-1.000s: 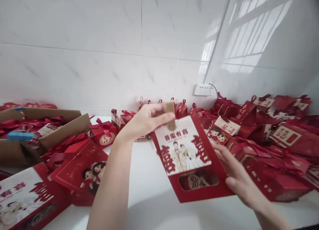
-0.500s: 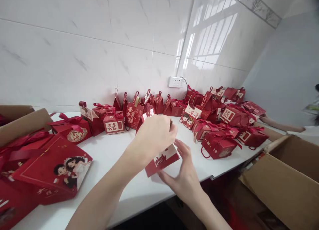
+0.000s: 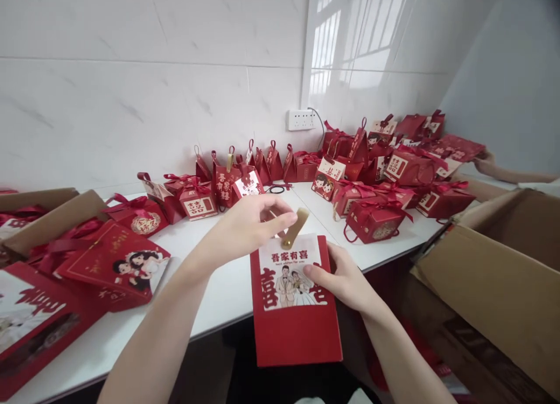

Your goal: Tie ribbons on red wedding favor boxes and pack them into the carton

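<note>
A red wedding candy box (image 3: 298, 337), printed with a bride and groom, tilts toward me over the table's front edge. My right hand (image 3: 350, 275) grips its right side, thumb pressed on the printed front and fingers behind. A short gold strap (image 3: 296, 229) with a round stud stands up from its top. Beside that strap is my left hand (image 3: 249, 226), its fingers curled but apart and the thumb tip at the strap's edge. The box's back is hidden.
Several finished red boxes (image 3: 195, 199) line the white table (image 3: 210, 287) along the tiled wall. More boxes (image 3: 376, 217) pile up at right, where another person's hand (image 3: 487, 164) touches one. Cardboard cartons stand at left (image 3: 41, 208) and right (image 3: 490, 287).
The box has come off the table toward me, its printed front now facing up. My left hand has loosened from its closed pose over the top. The view has shifted slightly.
</note>
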`<state>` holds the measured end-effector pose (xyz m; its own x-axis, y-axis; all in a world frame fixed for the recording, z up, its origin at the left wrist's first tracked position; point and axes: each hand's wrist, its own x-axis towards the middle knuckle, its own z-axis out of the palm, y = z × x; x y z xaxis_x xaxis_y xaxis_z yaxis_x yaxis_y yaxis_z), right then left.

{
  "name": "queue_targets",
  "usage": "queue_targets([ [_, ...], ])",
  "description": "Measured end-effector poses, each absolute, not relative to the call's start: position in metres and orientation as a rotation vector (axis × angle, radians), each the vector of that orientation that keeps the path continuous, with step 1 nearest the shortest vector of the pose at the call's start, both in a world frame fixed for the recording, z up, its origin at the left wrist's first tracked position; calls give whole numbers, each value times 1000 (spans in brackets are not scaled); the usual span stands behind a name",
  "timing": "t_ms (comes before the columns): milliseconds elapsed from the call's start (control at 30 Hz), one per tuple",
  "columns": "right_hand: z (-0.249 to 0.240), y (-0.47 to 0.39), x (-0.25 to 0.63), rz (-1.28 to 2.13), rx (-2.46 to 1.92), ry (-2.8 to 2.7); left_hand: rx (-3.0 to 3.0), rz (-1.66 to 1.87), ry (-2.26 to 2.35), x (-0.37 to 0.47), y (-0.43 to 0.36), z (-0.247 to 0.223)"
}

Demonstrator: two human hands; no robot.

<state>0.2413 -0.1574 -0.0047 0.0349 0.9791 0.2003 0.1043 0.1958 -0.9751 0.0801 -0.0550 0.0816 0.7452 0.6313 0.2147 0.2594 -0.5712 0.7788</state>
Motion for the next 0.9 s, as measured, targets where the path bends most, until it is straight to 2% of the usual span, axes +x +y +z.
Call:
queue_targets([
  [200,-15,-170,250,1114,-1055,-1266,2177,637,664,92,-70,71],
  [333,-15,-179,253,980,-1077,-1297,2127,838,724,99,-77,62],
  [400,-11,-185,250,710,-1237,-1415,2121,972,797,101,-86,55],
  [533,-3,-194,230,-241,-1535,-1467,1938,1334,1016,99,-123,32],
  [633,-7,-194,205,-634,-1499,-1524,1622,1034,809,98,-154,13],
  [700,-12,-195,191,-772,-1478,-1595,1443,1024,802,100,-164,3],
  [767,-17,-198,186,-798,-1474,-1655,1326,1083,892,102,-162,-3],
  [900,-12,-214,208,-421,-1321,-1816,1294,1166,899,100,-136,-4],
])
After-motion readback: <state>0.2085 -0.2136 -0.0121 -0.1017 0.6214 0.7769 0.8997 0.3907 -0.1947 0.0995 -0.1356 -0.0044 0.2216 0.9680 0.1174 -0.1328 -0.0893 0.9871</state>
